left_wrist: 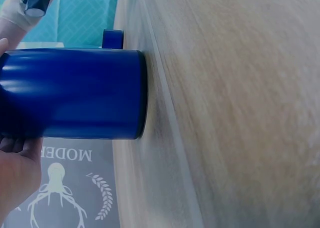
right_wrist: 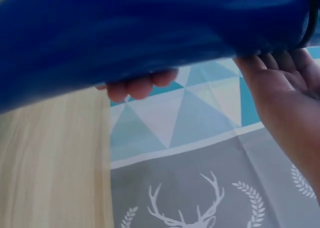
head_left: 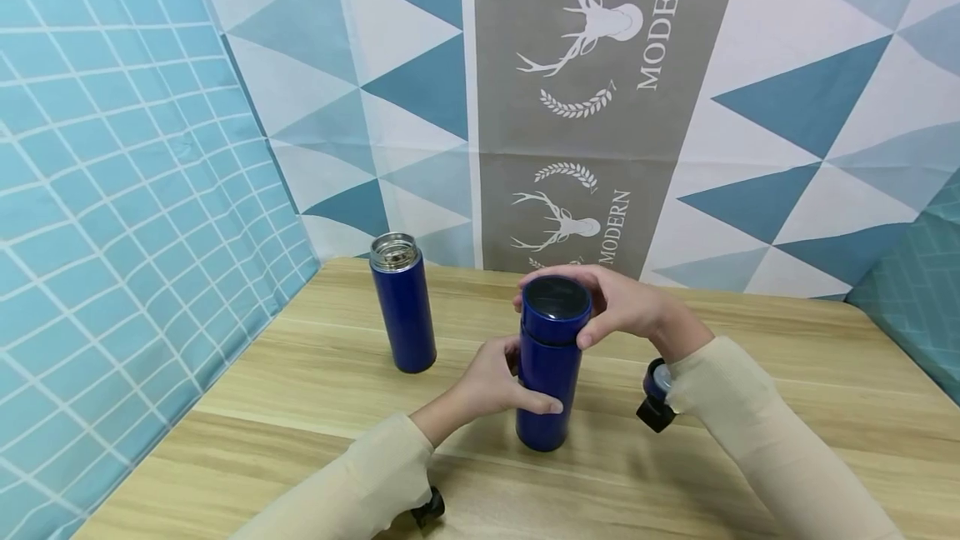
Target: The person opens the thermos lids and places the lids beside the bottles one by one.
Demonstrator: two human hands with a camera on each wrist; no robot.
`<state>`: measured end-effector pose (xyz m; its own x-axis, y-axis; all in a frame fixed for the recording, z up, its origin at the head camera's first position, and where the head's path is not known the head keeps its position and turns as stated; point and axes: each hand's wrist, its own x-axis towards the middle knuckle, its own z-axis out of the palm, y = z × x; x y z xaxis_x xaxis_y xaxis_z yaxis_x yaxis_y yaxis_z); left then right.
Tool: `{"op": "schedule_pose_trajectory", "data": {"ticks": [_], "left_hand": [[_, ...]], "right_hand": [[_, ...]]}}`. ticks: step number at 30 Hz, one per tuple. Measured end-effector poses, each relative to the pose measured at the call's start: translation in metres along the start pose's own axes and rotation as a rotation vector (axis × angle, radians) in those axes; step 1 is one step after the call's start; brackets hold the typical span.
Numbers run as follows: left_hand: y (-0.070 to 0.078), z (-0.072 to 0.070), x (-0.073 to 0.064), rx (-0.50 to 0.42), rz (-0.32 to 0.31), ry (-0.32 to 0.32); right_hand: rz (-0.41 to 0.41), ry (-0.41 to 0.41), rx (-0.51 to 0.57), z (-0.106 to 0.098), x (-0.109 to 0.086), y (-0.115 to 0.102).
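Note:
A dark blue thermos (head_left: 551, 373) with a glossy black lid top (head_left: 557, 297) is upright in front of me, its base close over the wooden table. My left hand (head_left: 495, 386) grips its body from the left side, thumb across the front. Up at the lid, my right hand (head_left: 618, 302) holds the thermos with fingers behind and thumb at the front right. In the right wrist view, the left hand's fingertips (right_wrist: 140, 87) show past the body. A second blue thermos (head_left: 405, 307), lidless with a bare steel mouth, stands farther back on the left.
On the table (head_left: 300, 407), to the right, a small blue cap (head_left: 654, 377) is partly hidden by the right sleeve and its black wrist camera (head_left: 656, 413). Patterned cloth (head_left: 570, 107) hangs behind the table; a blue checked cloth (head_left: 127, 190) borders its left side.

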<state>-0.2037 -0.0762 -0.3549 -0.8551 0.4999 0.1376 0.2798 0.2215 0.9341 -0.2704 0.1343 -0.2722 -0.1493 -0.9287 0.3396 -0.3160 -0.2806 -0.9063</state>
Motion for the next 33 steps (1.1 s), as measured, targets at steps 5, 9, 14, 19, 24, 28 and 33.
{"op": "schedule_pose_trajectory", "data": {"ticks": [5, 9, 14, 19, 24, 28, 33], "left_hand": [[0.001, 0.001, -0.001, 0.004, -0.015, 0.018], [0.000, 0.003, 0.000, 0.009, -0.007, 0.023], [0.000, 0.004, 0.000, -0.010, 0.000, 0.015], [0.001, 0.002, -0.001, -0.020, -0.018, 0.033], [0.001, 0.001, 0.001, -0.017, -0.015, 0.039], [0.000, 0.001, 0.002, -0.015, -0.016, 0.040], [0.001, 0.003, 0.001, -0.020, -0.020, 0.042]], "right_hand": [[-0.005, 0.003, 0.013, 0.003, -0.001, 0.004], [0.002, 0.047, -0.013, 0.010, -0.006, 0.005], [0.005, 0.220, -0.090, 0.025, -0.013, 0.001], [0.025, 0.469, -0.243, 0.048, -0.011, -0.005], [0.106, 0.720, -0.312, 0.071, -0.004, -0.011], [0.156, 0.851, -0.369, 0.083, 0.002, -0.014], [0.185, 0.913, -0.379, 0.089, 0.004, -0.017]]}}
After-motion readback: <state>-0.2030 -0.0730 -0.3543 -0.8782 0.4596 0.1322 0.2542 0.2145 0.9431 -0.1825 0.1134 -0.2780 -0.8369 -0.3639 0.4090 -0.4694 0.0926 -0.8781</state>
